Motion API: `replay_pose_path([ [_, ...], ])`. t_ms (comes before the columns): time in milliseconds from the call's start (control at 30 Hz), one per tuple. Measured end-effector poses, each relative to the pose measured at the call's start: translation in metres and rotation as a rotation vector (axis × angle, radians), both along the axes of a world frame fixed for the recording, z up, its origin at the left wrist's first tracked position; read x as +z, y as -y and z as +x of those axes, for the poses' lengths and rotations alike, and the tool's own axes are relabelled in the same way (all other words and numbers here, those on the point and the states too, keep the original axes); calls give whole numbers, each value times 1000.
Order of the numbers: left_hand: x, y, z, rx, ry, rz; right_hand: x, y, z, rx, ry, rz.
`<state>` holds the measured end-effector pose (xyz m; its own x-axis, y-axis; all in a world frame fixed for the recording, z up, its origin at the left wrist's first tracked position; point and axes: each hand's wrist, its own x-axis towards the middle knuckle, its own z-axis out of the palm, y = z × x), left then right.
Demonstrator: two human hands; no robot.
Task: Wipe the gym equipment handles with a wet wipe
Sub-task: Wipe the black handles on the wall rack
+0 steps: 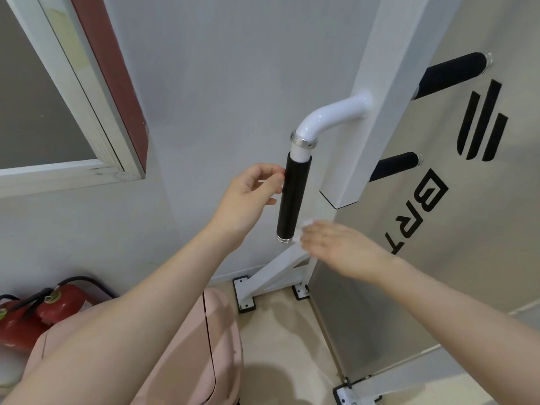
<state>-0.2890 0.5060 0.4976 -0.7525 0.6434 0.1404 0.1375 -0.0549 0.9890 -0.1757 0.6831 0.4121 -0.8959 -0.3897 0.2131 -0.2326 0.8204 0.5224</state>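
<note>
The left hand (248, 197) reaches up from the lower left, forearm stretched diagonally across the view, wrist slightly bent. Its fingers are loosely curled and its fingertips touch the left side of the black handle (293, 197) near the upper half; they do not wrap around it, and the hand holds nothing.

The right hand (336, 247) comes in from the lower right, palm turned down, blurred. Its fingers pinch a white wet wipe (304, 229) that pokes out at the fingertips, just beside the lower end of the handle, near its metal end cap (284, 238). Whether the wipe touches the handle I cannot tell.

The handle hangs nearly upright, its long axis running top to bottom with a slight lean, the free end pointing down toward the floor. Its top joins a bent white tube (327, 115) through a metal collar, and that tube runs right into the white upright post (377, 97) of the machine.

Two more black handles (450, 74) stick out to the right of the post, in front of a silver panel (438, 229) with black lettering. Red fire extinguishers (43, 311) lie on the floor at the lower left, beside a pink bin (204, 346).
</note>
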Motion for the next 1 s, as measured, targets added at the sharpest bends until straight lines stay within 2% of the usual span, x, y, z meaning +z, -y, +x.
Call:
replay_pose_path([
  [200,-3,-8,-1,23,-142,-61,38,47,3,-577,-162,-1604],
  [267,-2,-7,-1,28,-184,-64,51,64,-13,-642,-240,-2066],
  [333,-2,-5,-1,56,-257,-76,72,71,-26,-580,-241,-2375],
  [367,-2,-4,-1,77,-283,-91,80,69,-31,-496,-259,-2426],
  [433,-2,-3,-2,112,-287,-116,99,67,-33,-279,-275,-2378],
  [500,-2,-3,-3,124,-260,-123,102,64,-30,-157,-165,-2286],
  [667,-1,0,-6,91,-227,-170,72,52,-21,-168,245,-2333],
  [833,1,-2,-4,58,-228,-184,96,38,-24,143,173,-2319],
  [900,2,-3,-4,47,-247,-193,83,37,-19,121,197,-2260],
  [1000,-2,-2,-4,61,-304,-202,62,41,-7,-74,262,-1994],
])
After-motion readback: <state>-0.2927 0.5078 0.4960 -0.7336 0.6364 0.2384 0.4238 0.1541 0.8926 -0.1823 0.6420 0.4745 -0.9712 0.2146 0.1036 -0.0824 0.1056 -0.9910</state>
